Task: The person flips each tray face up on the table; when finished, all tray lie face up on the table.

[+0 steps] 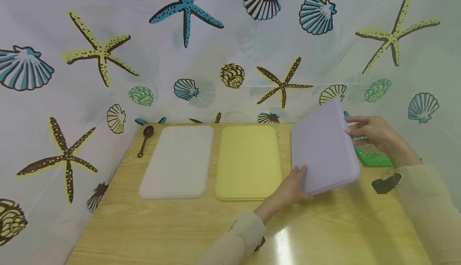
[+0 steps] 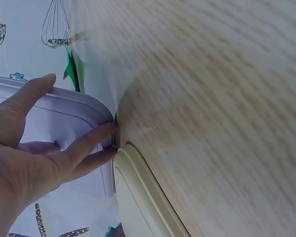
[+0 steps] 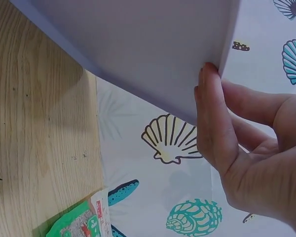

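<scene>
A lavender tray is tilted up on the right side of the table, its right edge raised and its left edge low. My right hand pinches the raised edge, with the thumb on one face and fingers against the other. At the near left corner my left hand grips the tray's rim, the thumb along one side and fingertips down at the tabletop. Right beside those fingertips lies a yellow tray.
A white tray lies left of the yellow one, and a dark brown spoon sits at the far left. Behind the raised tray is a green packet. A wire whisk shows in the left wrist view. A patterned curtain borders the wooden table.
</scene>
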Demonstrator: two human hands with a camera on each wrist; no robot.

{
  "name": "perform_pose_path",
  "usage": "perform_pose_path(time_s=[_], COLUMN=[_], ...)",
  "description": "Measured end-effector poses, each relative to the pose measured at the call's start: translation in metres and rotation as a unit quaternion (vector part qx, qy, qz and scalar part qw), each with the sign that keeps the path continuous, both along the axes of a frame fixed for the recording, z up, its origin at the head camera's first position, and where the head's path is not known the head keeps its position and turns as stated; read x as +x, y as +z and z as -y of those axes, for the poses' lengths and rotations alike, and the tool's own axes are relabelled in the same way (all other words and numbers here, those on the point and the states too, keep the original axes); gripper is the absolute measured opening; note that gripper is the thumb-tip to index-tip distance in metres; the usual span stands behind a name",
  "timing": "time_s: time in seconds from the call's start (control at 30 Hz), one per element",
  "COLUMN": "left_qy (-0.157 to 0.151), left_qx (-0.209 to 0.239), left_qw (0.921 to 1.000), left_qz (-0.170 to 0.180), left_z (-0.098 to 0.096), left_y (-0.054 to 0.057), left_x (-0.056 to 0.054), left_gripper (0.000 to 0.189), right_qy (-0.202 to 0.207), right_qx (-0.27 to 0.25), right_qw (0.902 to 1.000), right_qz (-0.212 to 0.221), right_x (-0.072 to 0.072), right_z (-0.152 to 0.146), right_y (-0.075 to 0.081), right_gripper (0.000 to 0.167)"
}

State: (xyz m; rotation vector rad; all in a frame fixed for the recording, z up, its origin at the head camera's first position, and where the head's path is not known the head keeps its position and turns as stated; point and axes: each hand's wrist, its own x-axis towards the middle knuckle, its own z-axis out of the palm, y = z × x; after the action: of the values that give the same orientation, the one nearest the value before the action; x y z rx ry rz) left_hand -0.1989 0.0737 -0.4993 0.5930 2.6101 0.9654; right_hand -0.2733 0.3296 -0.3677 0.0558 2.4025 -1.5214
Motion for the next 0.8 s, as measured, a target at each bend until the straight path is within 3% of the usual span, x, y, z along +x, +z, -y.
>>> perform_pose_path(time_s=[0.27,0.5,0.8], left_qy=[-0.001,-0.022,-0.038], left_qx=[0.015,0.021,0.077], left_qw=[0.9999,0.9992,0.9958], left_qz=[-0.001,-0.025,-0.03], left_z=[-0.002,-0.005,-0.008], left_y=[0.001,0.003,0.002], left_x=[0.006,0.009,0.013], left_gripper=[0.097,0.096,0.103], right_qy=[0.002,0.005,0.012], right_qx=[-0.024,-0.019,-0.05], right_qw=[0.9997,0.9998,0.9987], right_qz=[0.0,-0.008,-0.003], right_x=[0.002,0.005,0.005], right_z=[0.005,0.012,0.025], right_y=[0.006,0.014,0.019], right_gripper=[0.076,0.079,0.08])
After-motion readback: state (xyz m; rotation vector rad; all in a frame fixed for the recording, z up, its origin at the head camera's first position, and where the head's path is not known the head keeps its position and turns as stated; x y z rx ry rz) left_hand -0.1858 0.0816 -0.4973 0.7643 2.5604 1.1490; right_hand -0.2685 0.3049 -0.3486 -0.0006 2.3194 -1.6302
